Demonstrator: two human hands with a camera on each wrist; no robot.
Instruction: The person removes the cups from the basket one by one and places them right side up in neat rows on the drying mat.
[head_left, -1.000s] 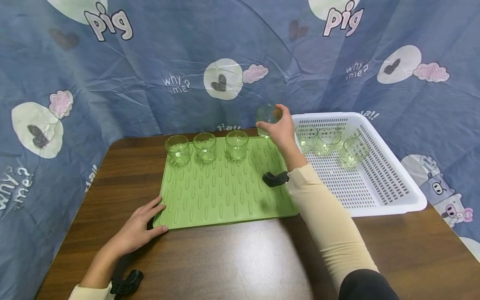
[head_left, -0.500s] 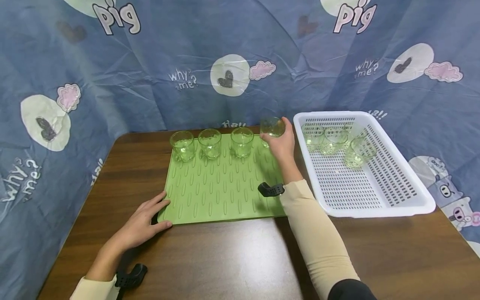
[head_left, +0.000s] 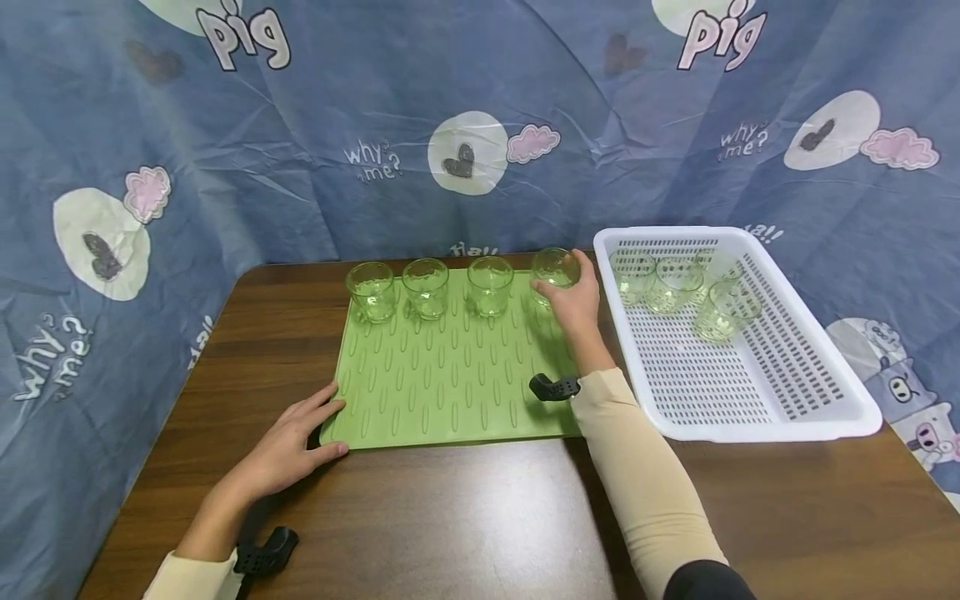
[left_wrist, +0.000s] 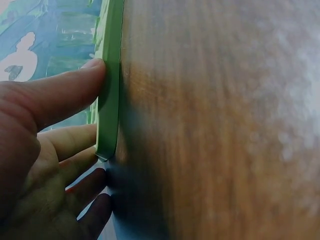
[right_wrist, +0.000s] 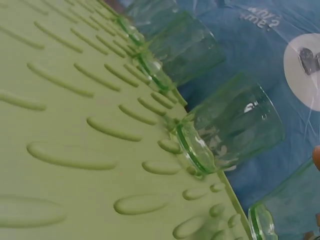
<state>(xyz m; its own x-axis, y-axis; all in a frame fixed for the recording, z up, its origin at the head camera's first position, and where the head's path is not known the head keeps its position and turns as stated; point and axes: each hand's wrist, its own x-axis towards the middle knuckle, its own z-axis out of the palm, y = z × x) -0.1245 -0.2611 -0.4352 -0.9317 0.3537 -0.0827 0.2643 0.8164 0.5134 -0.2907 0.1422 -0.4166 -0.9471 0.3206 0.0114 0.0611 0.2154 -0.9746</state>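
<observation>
My right hand (head_left: 577, 304) grips a clear green-tinted glass (head_left: 555, 265) at the back right of a green ridged mat (head_left: 450, 392), thumb on one side and fingers on the other. In the right wrist view, the base of this glass (right_wrist: 287, 212) is right at the mat's edge, upright like its neighbours. Three matching glasses stand in a row to its left: a left one (head_left: 372, 293), a middle one (head_left: 426, 290) and a right one (head_left: 491, 287). My left hand (head_left: 281, 454) rests at the mat's front left corner, fingers extended, thumb (left_wrist: 75, 92) touching the edge.
A white perforated basket (head_left: 750, 432) stands right of the mat, with several more glasses (head_left: 726, 312) grouped toward its back. The wooden table (head_left: 450, 517) extends in front. A blue printed cloth (head_left: 315, 125) hangs right behind the table.
My right hand has lowered the glass from above the mat's back edge down to the mat, in line with the other three. My left hand has stayed at the corner.
</observation>
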